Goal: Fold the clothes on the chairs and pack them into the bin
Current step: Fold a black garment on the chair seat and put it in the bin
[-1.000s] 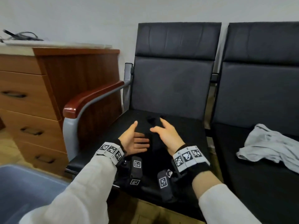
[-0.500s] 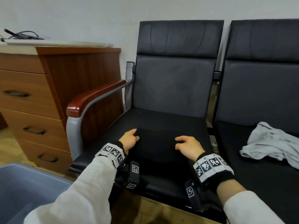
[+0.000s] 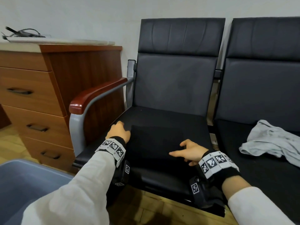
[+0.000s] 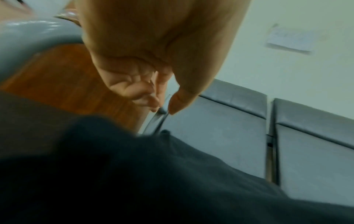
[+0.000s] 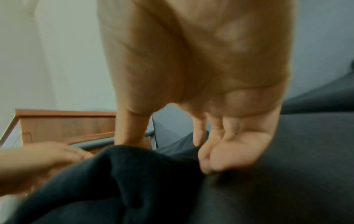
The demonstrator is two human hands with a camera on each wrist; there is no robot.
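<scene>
A black garment (image 3: 155,143) lies folded into a flat square on the seat of the left chair (image 3: 162,116). My left hand (image 3: 119,131) rests at the garment's left edge; in the left wrist view its fingers (image 4: 145,98) hang loosely curled above the dark cloth (image 4: 153,181) and hold nothing. My right hand (image 3: 186,151) is at the garment's front right edge. Its thumb lies on top and its fingers (image 5: 210,159) curl at the edge, with a raised fold of the black cloth (image 5: 134,181) between them. A crumpled grey garment (image 3: 272,140) lies on the right chair.
A blue-grey bin (image 3: 37,167) stands on the floor at the lower left. The chair's red wooden armrest (image 3: 97,93) and a wooden drawer cabinet (image 3: 32,95) stand to the left of the seat. The two chair backs rise behind.
My hands were together over the middle of the black garment; they have spread apart to its left and right edges. The right hand has slid toward the front and taken the edge.
</scene>
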